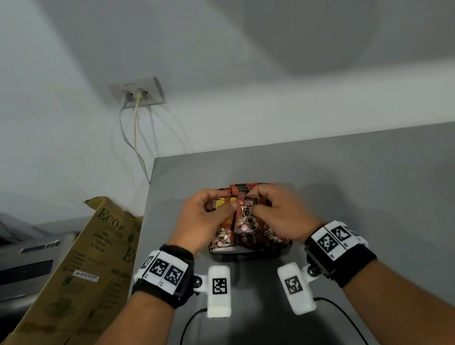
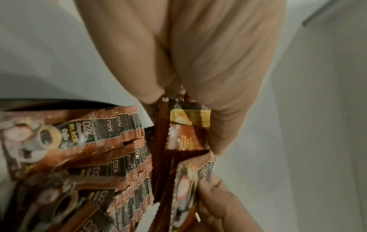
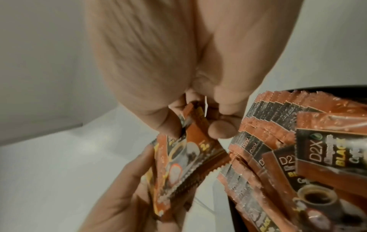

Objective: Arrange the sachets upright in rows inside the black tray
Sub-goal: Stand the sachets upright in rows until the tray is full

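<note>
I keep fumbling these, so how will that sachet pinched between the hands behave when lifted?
Probably floppy: the sachet is thin foil, bending between the left hand and right hand. Likely light, since fingertips alone hold it. Its glossy surface may slip.

Head view: dim, even indoor light from above; my broad soft shadow lies on the wall (image 1: 318, 29) and darkens the table (image 1: 385, 187) near me. Edges bow from the wide lens. My hands are slightly motion-blurred. Wrist views: warm, soft-focus; my palms fill the frame, blurred; sachets (image 3: 298, 141) show small foil glints, with print smeared toward the corners.
</note>
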### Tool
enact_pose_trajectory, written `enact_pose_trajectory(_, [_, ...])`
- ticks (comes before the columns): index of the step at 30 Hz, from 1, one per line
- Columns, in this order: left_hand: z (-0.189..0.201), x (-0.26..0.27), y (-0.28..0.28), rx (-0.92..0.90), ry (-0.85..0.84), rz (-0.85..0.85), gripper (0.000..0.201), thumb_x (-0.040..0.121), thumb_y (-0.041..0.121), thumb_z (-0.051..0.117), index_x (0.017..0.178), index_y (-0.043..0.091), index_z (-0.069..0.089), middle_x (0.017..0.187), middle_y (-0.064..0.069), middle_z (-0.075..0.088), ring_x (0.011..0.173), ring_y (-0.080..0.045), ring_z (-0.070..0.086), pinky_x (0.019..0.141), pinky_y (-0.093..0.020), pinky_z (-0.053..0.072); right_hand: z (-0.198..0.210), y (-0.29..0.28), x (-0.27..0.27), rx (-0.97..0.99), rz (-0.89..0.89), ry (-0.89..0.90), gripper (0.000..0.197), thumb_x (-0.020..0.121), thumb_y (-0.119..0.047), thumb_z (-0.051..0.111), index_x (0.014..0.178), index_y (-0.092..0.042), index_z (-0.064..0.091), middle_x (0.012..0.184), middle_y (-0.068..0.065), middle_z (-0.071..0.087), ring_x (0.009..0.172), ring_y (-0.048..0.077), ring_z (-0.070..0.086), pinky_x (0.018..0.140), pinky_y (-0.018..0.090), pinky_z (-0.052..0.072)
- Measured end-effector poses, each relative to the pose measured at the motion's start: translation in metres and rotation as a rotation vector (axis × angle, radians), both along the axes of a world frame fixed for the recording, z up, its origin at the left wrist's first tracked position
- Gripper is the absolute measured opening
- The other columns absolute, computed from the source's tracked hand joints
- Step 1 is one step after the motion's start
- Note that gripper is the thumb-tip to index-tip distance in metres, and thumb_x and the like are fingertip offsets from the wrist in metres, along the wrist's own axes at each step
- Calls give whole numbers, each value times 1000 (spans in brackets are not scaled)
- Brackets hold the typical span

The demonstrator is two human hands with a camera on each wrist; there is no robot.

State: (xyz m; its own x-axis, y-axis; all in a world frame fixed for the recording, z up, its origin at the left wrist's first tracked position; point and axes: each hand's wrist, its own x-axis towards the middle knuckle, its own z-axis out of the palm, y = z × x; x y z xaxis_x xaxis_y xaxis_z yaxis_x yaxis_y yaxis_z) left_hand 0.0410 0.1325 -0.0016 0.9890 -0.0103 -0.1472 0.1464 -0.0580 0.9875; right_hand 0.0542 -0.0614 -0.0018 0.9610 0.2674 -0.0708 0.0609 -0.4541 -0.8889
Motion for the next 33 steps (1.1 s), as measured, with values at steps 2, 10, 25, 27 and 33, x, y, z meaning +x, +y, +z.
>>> enact_pose_trajectory(2, [2, -4, -5, -143, 83, -34, 27, 79, 21, 81, 102, 9, 75, 100, -19, 76, 91, -36, 74, 88, -51, 58, 3, 0, -1, 65, -33, 34, 10, 91, -18, 64, 96, -25, 70, 88, 4, 75, 77, 25, 71, 77, 47, 57])
enact_pose_trajectory(10, [-7, -13, -17, -374, 252, -37, 59, 71, 10, 83, 123, -8, 61, 115, -31, 68, 104, -42, 67, 97, -56, 53, 2, 4, -10, 78, -7, -16, 18, 90, -25, 71, 108, -27, 70, 98, -11, 72, 89, 3, 68, 85, 29, 56])
enact_pose_trajectory(25, [6, -17, -22, -681, 427, 2, 54, 66, -1, 62, 120, -3, 59, 92, -21, 67, 80, -31, 69, 69, -37, 58, 17, 20, -18, -316, 339, -331, 89, 69, -37, 86, 146, -29, 41, 142, -11, 50, 131, 6, 42, 114, 23, 31])
enact_pose_trajectory(27, [6, -19, -21, -700, 442, -49, 35, 67, -1, 62, 102, 0, 65, 88, -20, 68, 77, -30, 70, 67, -36, 58, 20, 22, -20, -332, 368, -336, 87, 70, -32, 86, 145, -27, 42, 142, -10, 50, 130, 5, 42, 113, 21, 31])
enact_pose_trajectory(33, [7, -11, -11, -679, 346, 119, 55, 75, -16, 49, 120, 13, 59, 96, -18, 68, 72, -29, 70, 57, -38, 59, 37, -6, -7, -182, 134, -69, 77, 76, -41, 83, 143, -32, 46, 132, -14, 48, 121, 7, 48, 102, 27, 38])
